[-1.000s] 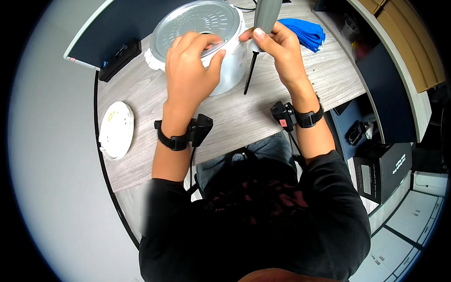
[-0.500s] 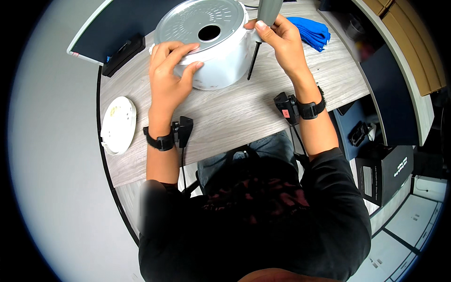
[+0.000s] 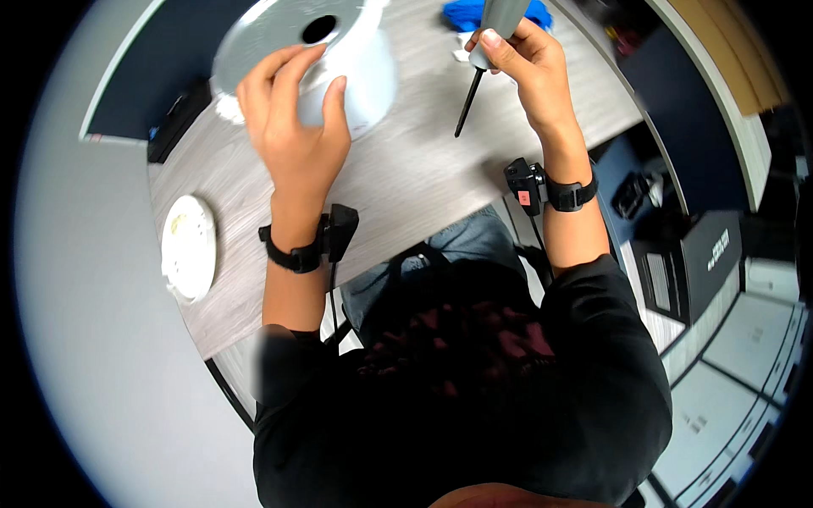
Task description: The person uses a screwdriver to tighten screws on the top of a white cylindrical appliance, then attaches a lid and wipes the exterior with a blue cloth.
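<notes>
A blue cloth (image 3: 460,17) lies on the wood-grain desk (image 3: 406,173), partly hidden. A black elongated case (image 3: 177,127) sits beside a dark-blue panel (image 3: 131,85). Right side: brown cardboard (image 3: 720,55) above, black printed box (image 3: 707,267) and white cabinets (image 3: 749,343) below.

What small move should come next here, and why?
Probably settle the left hand more firmly against the round appliance: that hand is spread open at its near edge, with no firm grip visible, while the right hand holds the grey screwdriver pointing down over the table, apart from the appliance.
</notes>
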Demonstrator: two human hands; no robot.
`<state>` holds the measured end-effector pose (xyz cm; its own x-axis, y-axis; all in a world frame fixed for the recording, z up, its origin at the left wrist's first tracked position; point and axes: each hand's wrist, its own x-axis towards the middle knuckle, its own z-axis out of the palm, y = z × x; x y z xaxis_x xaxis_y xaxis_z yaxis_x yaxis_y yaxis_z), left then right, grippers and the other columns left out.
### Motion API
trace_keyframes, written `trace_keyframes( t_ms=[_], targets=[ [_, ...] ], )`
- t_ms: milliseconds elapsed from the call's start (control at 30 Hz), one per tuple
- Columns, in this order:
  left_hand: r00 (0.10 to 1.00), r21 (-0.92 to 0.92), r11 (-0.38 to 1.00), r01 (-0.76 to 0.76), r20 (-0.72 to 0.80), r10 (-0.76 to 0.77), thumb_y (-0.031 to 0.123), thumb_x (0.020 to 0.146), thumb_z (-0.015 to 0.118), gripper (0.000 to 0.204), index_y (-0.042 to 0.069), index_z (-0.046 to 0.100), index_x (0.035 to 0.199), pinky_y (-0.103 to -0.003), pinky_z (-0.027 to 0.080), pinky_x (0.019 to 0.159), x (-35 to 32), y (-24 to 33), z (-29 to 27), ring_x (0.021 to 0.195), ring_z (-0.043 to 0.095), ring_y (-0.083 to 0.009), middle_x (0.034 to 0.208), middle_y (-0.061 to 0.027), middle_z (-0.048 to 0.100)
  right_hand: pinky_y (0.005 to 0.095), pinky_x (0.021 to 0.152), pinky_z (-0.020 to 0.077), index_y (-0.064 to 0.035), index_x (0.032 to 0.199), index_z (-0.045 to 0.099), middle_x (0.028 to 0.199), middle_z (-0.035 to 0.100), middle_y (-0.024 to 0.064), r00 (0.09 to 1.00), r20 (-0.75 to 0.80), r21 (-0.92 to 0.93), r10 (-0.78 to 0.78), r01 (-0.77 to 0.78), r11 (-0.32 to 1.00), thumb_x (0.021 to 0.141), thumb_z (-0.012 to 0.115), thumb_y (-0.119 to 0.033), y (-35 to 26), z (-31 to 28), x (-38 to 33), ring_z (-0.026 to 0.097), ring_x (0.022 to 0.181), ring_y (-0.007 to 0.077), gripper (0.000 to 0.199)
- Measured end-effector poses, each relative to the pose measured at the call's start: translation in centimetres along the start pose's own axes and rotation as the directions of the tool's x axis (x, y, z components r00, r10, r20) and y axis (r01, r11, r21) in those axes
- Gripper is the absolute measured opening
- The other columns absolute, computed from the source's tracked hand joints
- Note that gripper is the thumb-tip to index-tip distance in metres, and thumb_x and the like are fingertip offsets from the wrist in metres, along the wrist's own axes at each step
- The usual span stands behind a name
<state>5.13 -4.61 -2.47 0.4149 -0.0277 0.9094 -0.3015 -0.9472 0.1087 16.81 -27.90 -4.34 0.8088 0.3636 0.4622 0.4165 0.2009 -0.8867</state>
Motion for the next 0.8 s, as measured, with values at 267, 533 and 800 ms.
trace_keyframes(
  t_ms=[267, 533, 800],
  targets=[
    [0.824, -0.486, 0.82, 0.302, 0.566, 0.032, 0.003, 0.079, 0.077, 0.022, 0.004, 0.073, 0.101, -0.032, 0.052, 0.075, -2.2, 7.0, 7.8, 0.083, 0.067, -0.0211, 0.093, -0.0102, 0.07, 0.0235, 0.064, 0.0472, -0.0023, 0.099, 0.072, 0.079, 0.067, 0.0019, 0.944, -0.318, -0.129, 0.082, -0.128, 0.983, 0.089, 0.078, -0.028, 1.1, -8.6, -5.7, 0.059, 0.069, 0.0077, 0.028],
    [0.587, -0.405, 0.825, 0.394, 0.802, 0.113, 0.012, 0.082, 0.076, 0.02, 0.007, 0.073, 0.101, -0.036, 0.053, 0.07, -4.6, 13.0, 16.6, 0.075, 0.067, -0.025, 0.084, -0.0091, 0.069, 0.0215, 0.061, 0.0467, -0.0023, 0.089, 0.07, 0.074, 0.065, -0.0001, 0.856, -0.512, -0.152, 0.066, -0.166, 0.974, 0.087, 0.079, -0.023, 1.0, -12.5, -8.4, 0.058, 0.065, 0.006, 0.023],
    [0.604, -0.336, 0.896, 0.289, 0.791, 0.102, 0.016, 0.084, 0.074, 0.017, 0.009, 0.074, 0.099, -0.043, 0.055, 0.073, -5.7, 14.8, 18.9, 0.08, 0.068, -0.0322, 0.088, -0.0125, 0.071, 0.0216, 0.061, 0.0481, -0.002, 0.089, 0.069, 0.073, 0.064, -0.0006, 0.852, -0.518, -0.135, 0.078, -0.172, 0.976, 0.088, 0.079, -0.022, 1.5, -13.5, -9.0, 0.058, 0.065, 0.0055, 0.023]
  ],
)
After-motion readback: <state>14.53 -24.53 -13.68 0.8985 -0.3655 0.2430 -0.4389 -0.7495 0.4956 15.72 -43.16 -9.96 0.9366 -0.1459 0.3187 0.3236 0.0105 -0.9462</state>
